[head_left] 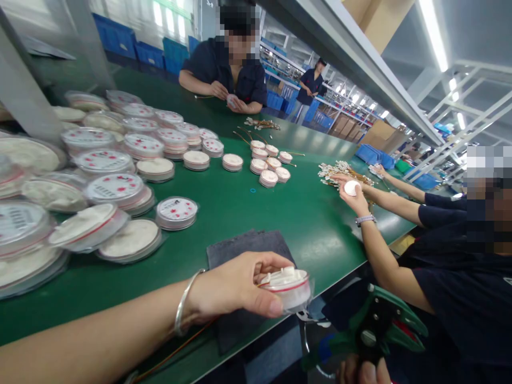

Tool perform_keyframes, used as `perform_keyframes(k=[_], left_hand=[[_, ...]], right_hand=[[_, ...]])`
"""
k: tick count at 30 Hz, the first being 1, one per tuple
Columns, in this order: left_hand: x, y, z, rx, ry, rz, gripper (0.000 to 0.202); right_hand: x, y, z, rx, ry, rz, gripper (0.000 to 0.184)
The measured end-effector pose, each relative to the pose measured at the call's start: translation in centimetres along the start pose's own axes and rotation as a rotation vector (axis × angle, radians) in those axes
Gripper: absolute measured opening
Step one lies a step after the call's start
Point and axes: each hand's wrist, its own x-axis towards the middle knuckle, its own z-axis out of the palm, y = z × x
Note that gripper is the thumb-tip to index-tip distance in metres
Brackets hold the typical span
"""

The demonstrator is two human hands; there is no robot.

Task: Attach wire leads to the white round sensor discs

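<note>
The round case (pixel 294 296) sits in the left hand (pixel 236 282), held just above the near edge of the surface (pixel 224 205); its fingers are partly curled, gripping the side with the thumb nearest the camera. A light hold on the side seems best, as the clear wrap looks thin and likely to crease. The right hand (pixel 364 372), cut off by the bottom edge, has its fingers closed around the green pliers (pixel 376 325), whose jaws sensibly point away from the case. The orange wire (pixel 176 356) below the left wrist is thin and should not be tugged. The case is a squat white drum with a red line, beside a flat, dull grey mat (pixel 248 244) on smooth, glossy green.
</note>
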Motion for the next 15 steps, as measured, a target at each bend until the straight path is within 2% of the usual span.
perform_keyframes(k=[2, 5, 8, 11, 12, 13, 14, 15], left_hand=[[-0.1, 0.0, 0.3, -0.05, -0.006, -0.01, 0.065], [-0.1, -0.1, 0.5, -0.085, -0.009, -0.011, 0.066], [-0.3, 0.0, 0.5, -0.111, -0.024, -0.007, 0.068], [-0.5, 0.3, 0.5, -0.097, -0.038, -0.015, 0.072], [-0.5, 0.3, 0.4, -0.041, -0.029, -0.01, 0.073], [-0.4, 0.1, 0.4, 0.088, 0.01, 0.017, 0.074], [-0.3, -0.1, 0.3, 0.268, 0.076, 0.059, 0.074], [-0.1, -0.6, 0.3, 0.467, 0.158, 0.111, 0.074]], right_hand=[[-1.4, -0.3, 0.1, -0.005, -0.019, -0.007, 0.045], [-4.4, -0.9, 0.1, -0.018, -0.058, -0.015, 0.041], [-9.1, -1.4, -0.4, -0.032, -0.1, -0.019, 0.033], [-14.9, -1.8, -1.8, -0.041, -0.135, -0.019, 0.035], [-16.9, -1.9, -2.3, -0.042, -0.144, -0.018, 0.031], [-18.8, -2.0, -2.9, -0.044, -0.153, -0.015, 0.036], [-20.6, -2.1, -3.5, -0.047, -0.162, -0.012, 0.043], [-22.3, -2.2, -3.9, -0.049, -0.17, -0.008, 0.042]])
